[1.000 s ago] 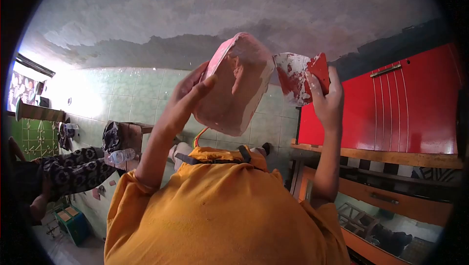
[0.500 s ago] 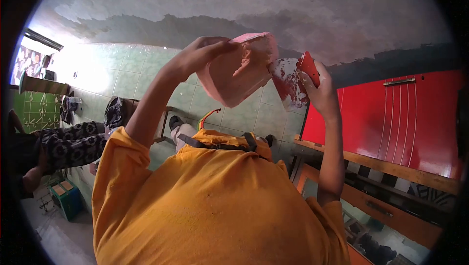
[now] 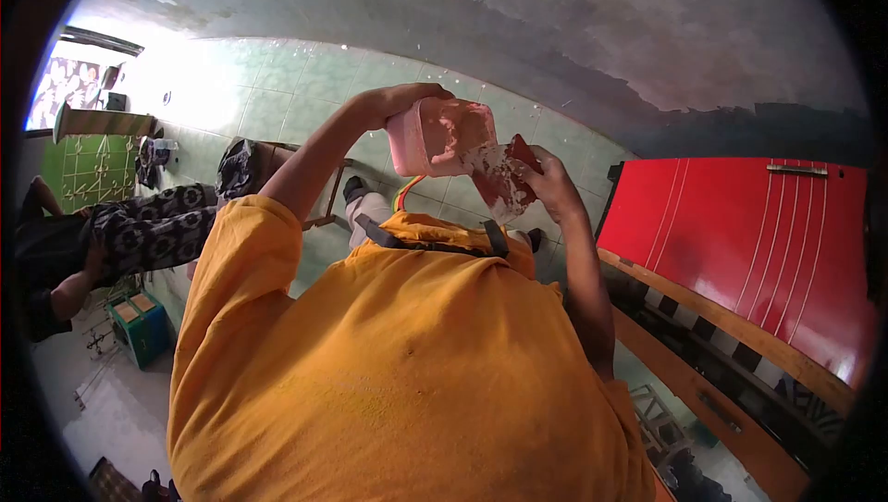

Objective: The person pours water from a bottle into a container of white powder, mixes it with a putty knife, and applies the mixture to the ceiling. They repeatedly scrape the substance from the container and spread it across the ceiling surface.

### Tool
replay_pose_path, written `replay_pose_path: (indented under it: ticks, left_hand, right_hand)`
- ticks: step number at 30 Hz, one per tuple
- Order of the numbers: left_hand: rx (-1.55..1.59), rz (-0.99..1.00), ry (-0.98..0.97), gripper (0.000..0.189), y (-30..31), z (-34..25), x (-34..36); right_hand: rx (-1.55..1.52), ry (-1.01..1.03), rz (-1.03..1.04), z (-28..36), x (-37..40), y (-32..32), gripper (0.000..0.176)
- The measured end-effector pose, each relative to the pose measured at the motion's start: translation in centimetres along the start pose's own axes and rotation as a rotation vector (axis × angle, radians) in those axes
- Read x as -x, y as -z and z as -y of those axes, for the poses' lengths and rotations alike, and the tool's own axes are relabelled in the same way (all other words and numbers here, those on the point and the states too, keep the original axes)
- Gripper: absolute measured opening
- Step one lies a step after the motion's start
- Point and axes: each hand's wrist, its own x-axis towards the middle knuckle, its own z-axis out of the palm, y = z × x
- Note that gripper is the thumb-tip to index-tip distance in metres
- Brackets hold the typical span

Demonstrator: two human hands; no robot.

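Observation:
A pink tub (image 3: 409,143) is held up by my left hand (image 3: 404,102), whose fingers wrap over its upper left side. Its open mouth faces the camera, and pinkish paste (image 3: 451,132) coats the inside. My right hand (image 3: 548,183) grips a red scraper (image 3: 504,178) smeared with white material. The scraper's left edge meets or overlaps the tub's lower right rim; whether they touch is hard to tell.
A patchy grey wall (image 3: 573,30) spans the top. The red panel (image 3: 731,234) stands at right, above an orange wooden frame (image 3: 712,396). Someone in patterned trousers (image 3: 153,224) is at left, near a green box (image 3: 141,328). Pale green tiles (image 3: 319,76) cover the floor.
The tub has turned so its opening faces the camera more. Both hands sit lower in view, and my right hand with the scraper has shifted left. The surroundings have shifted with the camera.

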Motion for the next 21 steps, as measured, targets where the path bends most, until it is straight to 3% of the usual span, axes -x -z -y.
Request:
replay_pose_path:
  ticks: [7, 10, 14, 19, 21]
  left_hand:
    - [0.089, -0.147, 0.183, 0.051, -0.9, 1.5, 1.1]
    - [0.075, -0.237, 0.155, 0.053, -0.3, 4.4, -0.5]
    - [0.284, -0.271, -0.155, 0.056, 1.0, 9.7, -2.5]
    - [0.540, -0.280, -0.296, 0.059, -0.6, 11.9, -2.5]
    - [0.668, -0.277, -0.257, 0.057, -0.6, 14.2, -3.6]
  right_hand:
    - [-0.413, -0.118, 0.078, -2.2, -0.7, -4.3, 0.036]
    - [-0.522, -0.180, 0.121, -2.5, -0.4, -5.5, 0.038]
    - [-0.847, -0.216, 0.163, -3.8, -0.9, -5.6, 0.040]
    - [-0.952, -0.073, -0.108, -2.6, -3.0, -4.5, 0.045]
    - [-0.986, -0.057, -0.195, -2.5, -4.8, -3.6, 0.045]
